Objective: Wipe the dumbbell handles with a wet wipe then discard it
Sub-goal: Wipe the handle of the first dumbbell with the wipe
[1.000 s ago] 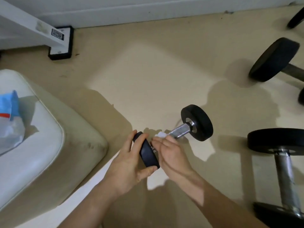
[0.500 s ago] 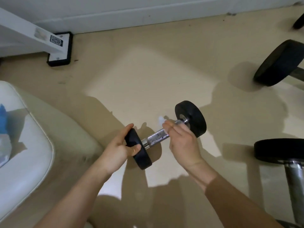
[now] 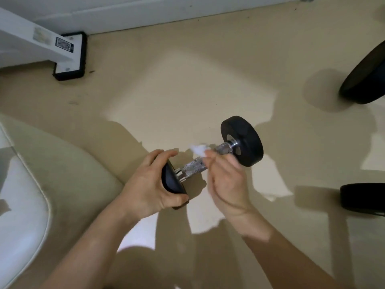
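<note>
The left hand (image 3: 145, 184) is clamped round the near black end of the small dumbbell (image 3: 242, 140), thumb underneath. The right hand (image 3: 227, 184) (rather blurred) pinches a white wet wipe (image 3: 198, 149) against the knurled handle (image 3: 194, 167), towards its far end. Left of the left hand sits a white padded bench (image 3: 25, 205). Beyond that hand a black-capped frame foot (image 3: 69, 57) meets the wall. Right of the right hand, well apart, two bigger black weights (image 3: 364, 80) (image 3: 362, 198) lie on the beige floor (image 3: 187, 80), nothing between.
</note>
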A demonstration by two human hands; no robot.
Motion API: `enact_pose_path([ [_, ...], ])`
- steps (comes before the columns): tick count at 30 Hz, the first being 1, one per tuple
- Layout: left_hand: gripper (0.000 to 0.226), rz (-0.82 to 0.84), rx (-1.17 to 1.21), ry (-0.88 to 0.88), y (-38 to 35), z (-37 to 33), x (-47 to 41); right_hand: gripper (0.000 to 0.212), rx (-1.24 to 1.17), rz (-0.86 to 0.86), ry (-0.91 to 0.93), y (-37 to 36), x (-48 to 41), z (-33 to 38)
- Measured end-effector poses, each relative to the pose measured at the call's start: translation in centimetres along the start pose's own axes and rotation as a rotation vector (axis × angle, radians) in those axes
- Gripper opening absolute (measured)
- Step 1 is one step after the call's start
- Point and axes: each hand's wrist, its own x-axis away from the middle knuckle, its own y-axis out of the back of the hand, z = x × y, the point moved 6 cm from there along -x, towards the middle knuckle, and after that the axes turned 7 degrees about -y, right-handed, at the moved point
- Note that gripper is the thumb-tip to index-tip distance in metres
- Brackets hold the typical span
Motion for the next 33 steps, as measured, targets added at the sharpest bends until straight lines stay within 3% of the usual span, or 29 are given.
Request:
enact_pose_path([
  [3, 0.106, 0.016, -0.019, 0.007, 0.3, -0.1, -0.2, 0.028, -0.147, 0.319, 0.137, -2.3, 1.8, 2.7],
  [4, 0.107, 0.018, -0.051, 0.004, 0.1, -0.2, 0.0, 0.029, -0.122, 0.303, 0.192, -1.6, 1.2, 2.4],
  [6, 0.106, 0.014, -0.108, -0.001, -0.5, -0.5, 0.7, 0.026, 0.029, 0.112, 0.209, 1.1, -1.0, 0.6],
  [8, 0.105, -0.010, -0.156, 0.000, -1.0, -0.8, 1.4, 0.023, 0.059, -0.053, 0.096, 2.8, -1.6, -0.5],
  [10, 0.105, -0.038, -0.214, -0.009, -1.5, -1.2, 2.0, 0.023, 0.023, -0.006, 0.084, 0.9, 0.3, 1.4],
  [13, 0.107, -0.111, -0.354, -0.041, -2.2, -2.0, 3.3, 0.020, 0.041, 0.138, 0.243, -0.4, 1.9, 3.1],
  [16, 0.100, -0.179, -0.412, -0.024, -3.1, -3.0, 4.4, 0.017, 0.117, -0.136, 0.076, 3.1, -1.2, 0.1],
  [18, 0.099, -0.198, -0.419, -0.032, -3.7, -3.4, 4.7, 0.019, 0.120, -0.073, 0.040, 2.1, 0.4, 1.1],
  [21, 0.102, -0.198, -0.450, -0.052, -3.6, -3.2, 4.8, 0.020, 0.053, 0.092, 0.233, 0.8, 3.1, 3.3],
  [25, 0.111, -0.129, -0.413, -0.018, -2.8, -2.0, 3.5, 0.019, 0.043, -0.149, -0.007, 3.8, -0.1, 0.5],
  [29, 0.117, -0.076, -0.253, -0.024, -1.8, -1.4, 2.5, 0.020, 0.023, 0.098, 0.136, 0.1, 2.4, 3.6],
  [33, 0.129, 0.032, -0.141, 0.009, -0.7, -0.2, 1.1, 0.013, 0.029, -0.160, 0.002, 2.8, -2.2, 0.0],
])
